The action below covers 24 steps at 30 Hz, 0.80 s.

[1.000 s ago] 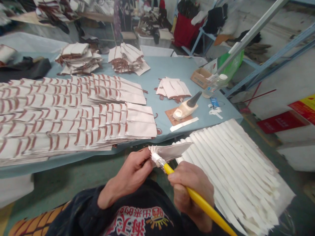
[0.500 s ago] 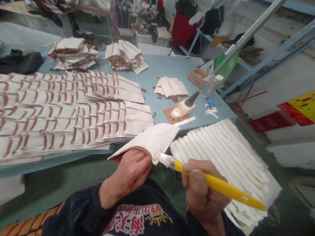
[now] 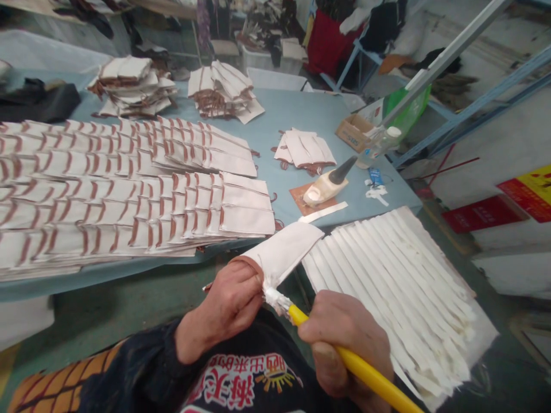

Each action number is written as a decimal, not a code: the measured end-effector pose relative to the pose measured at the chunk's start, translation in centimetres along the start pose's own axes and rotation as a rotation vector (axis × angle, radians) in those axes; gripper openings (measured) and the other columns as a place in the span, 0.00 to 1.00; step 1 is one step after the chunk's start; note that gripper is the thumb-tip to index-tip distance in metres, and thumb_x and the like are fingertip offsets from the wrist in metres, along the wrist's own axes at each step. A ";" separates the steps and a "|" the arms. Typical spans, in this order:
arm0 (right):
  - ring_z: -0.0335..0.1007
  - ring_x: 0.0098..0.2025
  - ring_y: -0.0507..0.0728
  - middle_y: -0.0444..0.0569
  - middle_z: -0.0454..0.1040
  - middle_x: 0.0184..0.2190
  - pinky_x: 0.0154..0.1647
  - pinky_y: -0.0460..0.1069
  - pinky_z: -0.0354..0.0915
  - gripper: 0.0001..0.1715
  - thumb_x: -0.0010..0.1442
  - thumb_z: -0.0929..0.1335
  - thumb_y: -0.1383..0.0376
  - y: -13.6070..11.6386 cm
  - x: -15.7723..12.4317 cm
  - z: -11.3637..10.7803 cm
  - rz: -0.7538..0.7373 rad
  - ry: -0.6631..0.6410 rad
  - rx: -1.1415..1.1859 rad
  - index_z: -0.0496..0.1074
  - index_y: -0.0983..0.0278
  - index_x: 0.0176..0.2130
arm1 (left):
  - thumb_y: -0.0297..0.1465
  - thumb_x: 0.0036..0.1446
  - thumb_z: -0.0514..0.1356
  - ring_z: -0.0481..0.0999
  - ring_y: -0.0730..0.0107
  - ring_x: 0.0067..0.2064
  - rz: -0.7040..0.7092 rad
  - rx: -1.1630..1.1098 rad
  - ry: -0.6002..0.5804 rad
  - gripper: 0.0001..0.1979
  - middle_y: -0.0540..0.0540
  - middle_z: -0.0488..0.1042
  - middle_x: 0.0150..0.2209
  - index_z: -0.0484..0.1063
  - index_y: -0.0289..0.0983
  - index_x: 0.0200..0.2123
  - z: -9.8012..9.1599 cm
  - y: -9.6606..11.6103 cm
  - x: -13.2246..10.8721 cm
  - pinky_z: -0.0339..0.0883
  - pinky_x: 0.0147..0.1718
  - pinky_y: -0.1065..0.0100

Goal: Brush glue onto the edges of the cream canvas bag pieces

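Note:
My left hand [image 3: 232, 295] is closed on the brown-edged end of a white piece [image 3: 290, 249], which looks like fabric or leather and is held in front of my body. Its far end reaches up near the table edge. In my right hand [image 3: 344, 338] is a brush with a yellow handle [image 3: 374, 381]. The bristles [image 3: 278, 299], coated in white paste, touch the near edge of the piece beside my left fingers. My left hand hides part of the brown edging.
Overlapping rows of white pieces with brown trim [image 3: 107, 212] cover the table's left. White strips [image 3: 387, 287] lie on a board at right. On the blue table [image 3: 284, 109] stand a plastic container with a dark nozzle [image 3: 325, 186], a small stack [image 3: 305, 148] and a cardboard box [image 3: 355, 131].
The brush has moved down and left along the edge of the white piece, its handle now steeper. The piece has turned and its visible part is narrower. The view has shifted slightly.

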State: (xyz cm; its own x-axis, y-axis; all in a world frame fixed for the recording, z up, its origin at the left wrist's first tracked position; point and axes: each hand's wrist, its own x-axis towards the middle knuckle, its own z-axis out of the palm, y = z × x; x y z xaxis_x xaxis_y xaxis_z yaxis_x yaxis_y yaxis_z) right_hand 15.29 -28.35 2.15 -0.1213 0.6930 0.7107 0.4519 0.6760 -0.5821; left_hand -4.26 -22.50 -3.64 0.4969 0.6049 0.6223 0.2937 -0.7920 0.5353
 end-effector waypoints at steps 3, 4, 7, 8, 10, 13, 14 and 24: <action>0.62 0.19 0.51 0.38 0.69 0.20 0.23 0.50 0.63 0.17 0.79 0.63 0.61 1.1 -0.7 -0.6 0.091 0.045 0.116 0.73 0.59 0.37 | 0.17 0.63 0.53 0.71 0.64 0.29 0.003 -0.030 0.014 0.14 0.49 0.73 0.25 0.65 0.42 0.31 0.1 -0.1 0.1 0.66 0.31 0.63; 0.61 0.18 0.51 0.38 0.67 0.20 0.22 0.50 0.62 0.17 0.79 0.63 0.61 1.4 -0.9 -0.8 0.140 0.082 0.135 0.73 0.59 0.37 | 0.16 0.63 0.54 0.71 0.64 0.29 0.002 -0.029 0.019 0.14 0.49 0.73 0.25 0.65 0.42 0.31 0.1 -0.1 0.2 0.65 0.31 0.63; 0.56 0.16 0.51 0.37 0.64 0.19 0.19 0.49 0.57 0.16 0.78 0.63 0.63 1.8 -0.9 -1.5 0.196 0.234 0.095 0.74 0.59 0.36 | 0.16 0.63 0.54 0.72 0.64 0.29 -0.004 -0.017 0.019 0.14 0.50 0.74 0.26 0.65 0.42 0.31 0.2 0.0 0.2 0.65 0.32 0.63; 0.56 0.17 0.51 0.37 0.64 0.20 0.19 0.49 0.57 0.16 0.77 0.64 0.63 1.7 -0.8 -1.5 0.187 0.249 0.062 0.74 0.59 0.37 | 0.16 0.63 0.55 0.72 0.64 0.29 -0.002 -0.015 0.020 0.14 0.50 0.74 0.25 0.66 0.42 0.32 0.3 0.1 0.2 0.65 0.32 0.63; 0.59 0.18 0.51 0.39 0.68 0.21 0.21 0.49 0.60 0.15 0.77 0.64 0.63 1.5 -0.7 -1.3 0.135 0.188 0.010 0.75 0.59 0.37 | 0.16 0.63 0.54 0.73 0.63 0.30 -0.005 -0.013 0.011 0.14 0.49 0.75 0.26 0.68 0.41 0.33 0.5 0.2 0.3 0.66 0.33 0.63; 0.65 0.21 0.52 0.40 0.72 0.23 0.23 0.49 0.65 0.14 0.77 0.65 0.61 1.1 -0.9 -0.7 0.053 0.067 0.011 0.75 0.58 0.38 | 0.17 0.64 0.54 0.75 0.62 0.31 -0.012 -0.022 -0.002 0.13 0.47 0.77 0.28 0.69 0.41 0.35 0.6 0.3 0.3 0.67 0.33 0.62; 0.65 0.21 0.52 0.40 0.71 0.22 0.23 0.49 0.66 0.14 0.77 0.66 0.61 1.1 -1.2 -0.6 0.059 0.066 0.030 0.75 0.58 0.38 | 0.17 0.64 0.54 0.75 0.61 0.31 -0.012 -0.026 -0.003 0.13 0.47 0.77 0.28 0.69 0.41 0.35 0.7 0.4 0.2 0.67 0.32 0.62; 0.58 0.14 0.48 0.35 0.63 0.17 0.15 0.43 0.56 0.17 0.78 0.66 0.62 2.5 -1.7 -1.2 0.456 0.190 0.104 0.75 0.61 0.36 | 0.18 0.65 0.54 0.75 0.61 0.31 -0.012 0.083 -0.004 0.13 0.46 0.78 0.27 0.72 0.40 0.35 0.9 0.7 -0.1 0.70 0.33 0.62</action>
State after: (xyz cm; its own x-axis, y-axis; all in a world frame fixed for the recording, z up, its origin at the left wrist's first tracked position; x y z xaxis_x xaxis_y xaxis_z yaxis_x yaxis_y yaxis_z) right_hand 17.67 -28.13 0.00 0.2349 0.8723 0.4290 0.3300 0.3435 -0.8793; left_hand -3.38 -23.15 -3.79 0.4960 0.6144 0.6136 0.3662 -0.7888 0.4938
